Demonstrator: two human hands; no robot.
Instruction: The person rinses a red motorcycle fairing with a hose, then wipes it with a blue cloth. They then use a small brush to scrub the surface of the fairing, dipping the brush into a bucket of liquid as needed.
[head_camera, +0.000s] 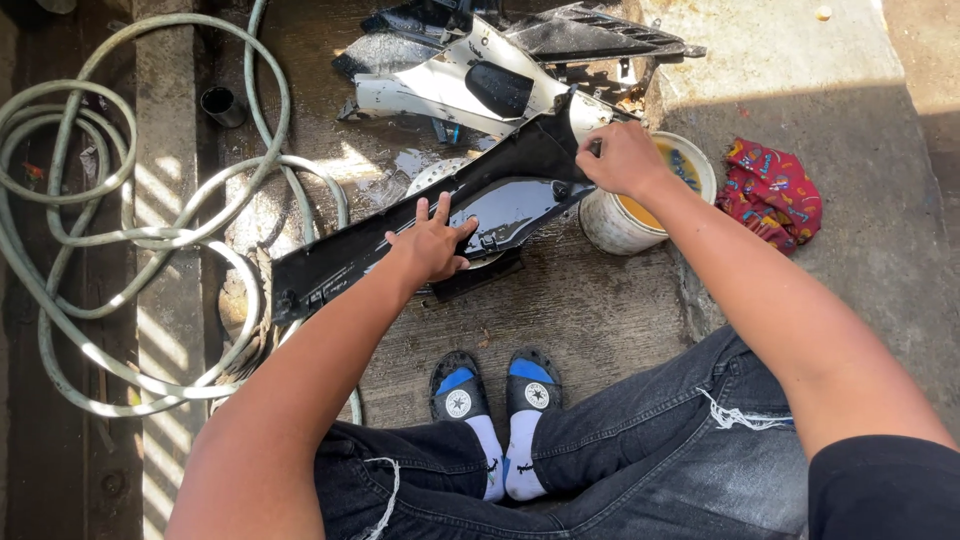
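I see a long black plastic fairing panel (400, 235) lying slantwise across the wet concrete floor (600, 320), its low end at about 8 o'clock from centre and its high end up at about 1 o'clock. My left hand (432, 243) sits flat on the middle of the panel, fingers spread wide and pointing toward 12 o'clock, palm pressing down, gripping nothing. My right hand (622, 158) is at the panel's upper end, curled narrow with the knuckles up and the fingertips pinched against the edge there; whether something small is held between them I cannot tell. Both forearms come in from the bottom of the view, the left from 7 o'clock, the right from 4 o'clock, and the right wrist crosses above a white bucket (625, 222) holding yellowish liquid, which stands just beside the panel's high end at 3 o'clock of it. A red patterned cloth (772, 190) lies further out at 3 o'clock of the bucket. Behind the panel, at 12 o'clock, more white and black fairing parts (470, 80) are piled. A pale green hose (120, 230) is coiled at 9 o'clock. My feet in black slide sandals (495, 385) rest at 6 o'clock of the panel
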